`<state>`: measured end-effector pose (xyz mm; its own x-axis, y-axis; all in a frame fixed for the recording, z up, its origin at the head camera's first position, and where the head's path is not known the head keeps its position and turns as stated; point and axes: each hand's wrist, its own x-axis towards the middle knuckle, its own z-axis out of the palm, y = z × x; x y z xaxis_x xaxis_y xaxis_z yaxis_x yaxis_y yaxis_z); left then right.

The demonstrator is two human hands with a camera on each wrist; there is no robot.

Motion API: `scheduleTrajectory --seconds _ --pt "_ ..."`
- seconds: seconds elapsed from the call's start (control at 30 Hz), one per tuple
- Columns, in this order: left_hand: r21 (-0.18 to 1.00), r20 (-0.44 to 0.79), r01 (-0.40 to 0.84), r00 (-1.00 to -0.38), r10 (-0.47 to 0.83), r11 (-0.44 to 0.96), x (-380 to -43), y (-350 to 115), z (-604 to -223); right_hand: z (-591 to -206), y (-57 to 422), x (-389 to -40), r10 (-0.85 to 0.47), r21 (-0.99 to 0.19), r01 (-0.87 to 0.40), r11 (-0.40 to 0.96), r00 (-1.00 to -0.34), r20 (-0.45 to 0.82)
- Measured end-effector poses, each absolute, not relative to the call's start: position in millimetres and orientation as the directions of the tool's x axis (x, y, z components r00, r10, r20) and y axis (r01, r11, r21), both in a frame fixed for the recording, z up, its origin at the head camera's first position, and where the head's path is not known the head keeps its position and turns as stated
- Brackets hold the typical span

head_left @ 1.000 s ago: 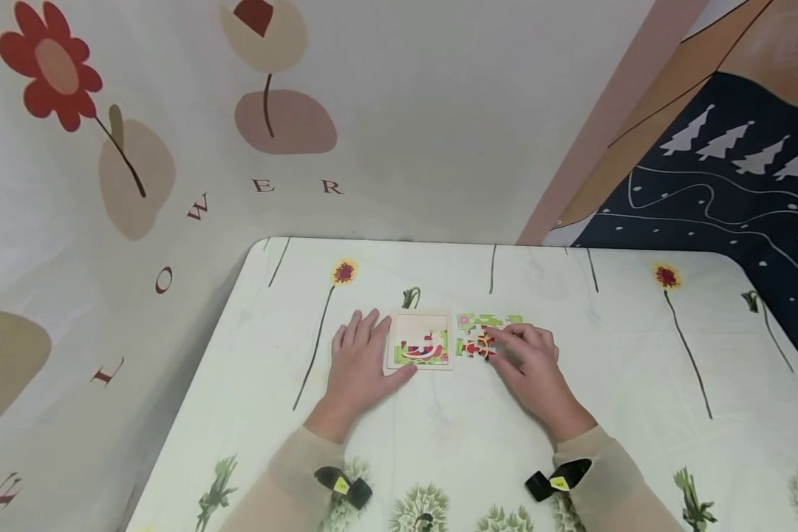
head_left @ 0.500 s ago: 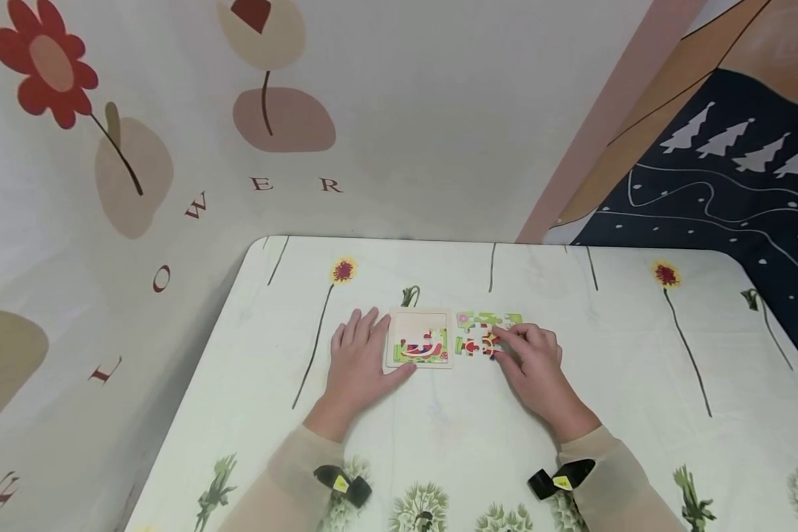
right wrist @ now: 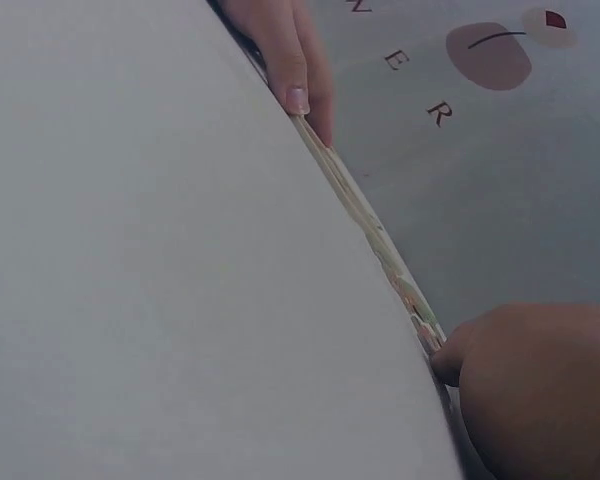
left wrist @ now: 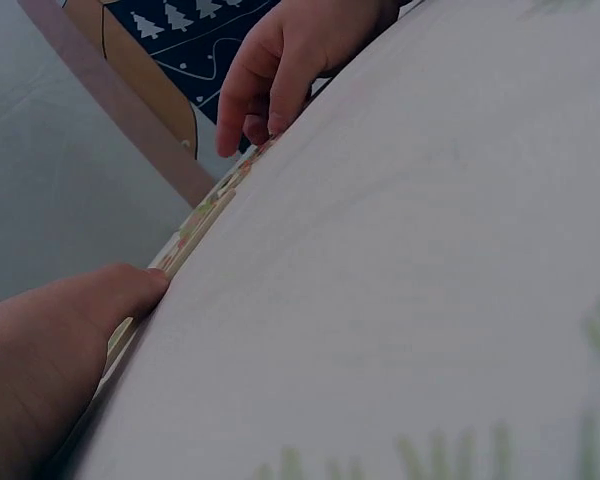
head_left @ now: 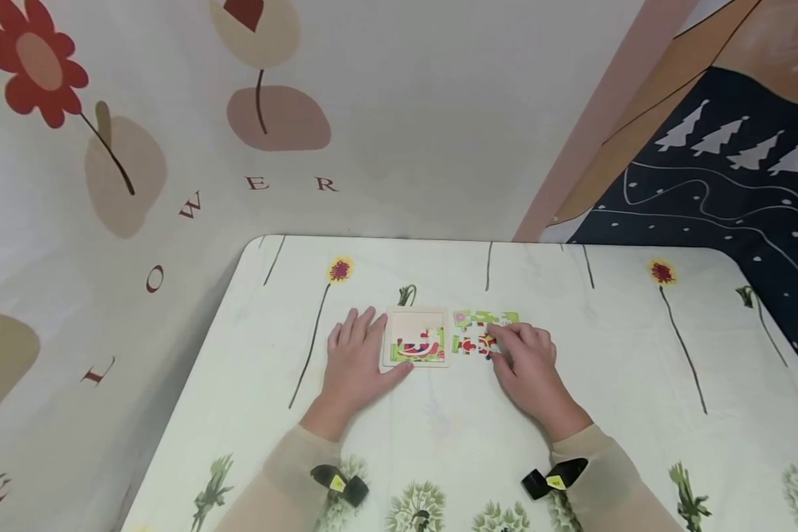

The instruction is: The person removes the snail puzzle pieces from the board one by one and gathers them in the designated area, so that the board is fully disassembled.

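Observation:
A square wooden puzzle board (head_left: 417, 318) lies on the table, its lower part filled with red, green and white pieces and its upper part bare wood. My left hand (head_left: 355, 362) rests at its left side with fingers straight; the thumb touches the near edge and the index finger the left edge. Right of the board lie loose green pieces (head_left: 465, 318) and a red-and-green piece (head_left: 465, 345). My right hand (head_left: 528, 366) pinches a red and yellow puzzle piece (head_left: 487, 342) between thumb and index finger, low over the table. Its fingers hide part of the loose pieces.
A white tablecloth (head_left: 439, 421) printed with flowers covers the table. Behind it hangs a pale fabric wall (head_left: 425, 148) with flower shapes and letters, and a dark cloth with white trees (head_left: 705, 185) is at the right.
The pinched piece has shifted slightly right with my right hand, widening the gap beside the red-and-green piece. My left hand stays on the board. The head view has drifted a little.

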<state>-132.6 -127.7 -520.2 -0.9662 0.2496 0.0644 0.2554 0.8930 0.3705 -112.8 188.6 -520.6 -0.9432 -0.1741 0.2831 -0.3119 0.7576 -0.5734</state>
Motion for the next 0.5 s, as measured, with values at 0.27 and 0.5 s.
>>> scheduleTrajectory --seconds 0.27,0.5 --pt "0.355 0.079 0.264 -0.964 0.252 0.897 -133 -128 -524 -517 187 -114 -0.161 -0.591 -0.328 0.737 -0.934 0.318" --pt "0.358 0.073 0.259 -0.966 0.250 0.897 -134 -128 -524 -512 177 -115 -0.187 -0.589 -0.353 0.727 -0.927 0.324"
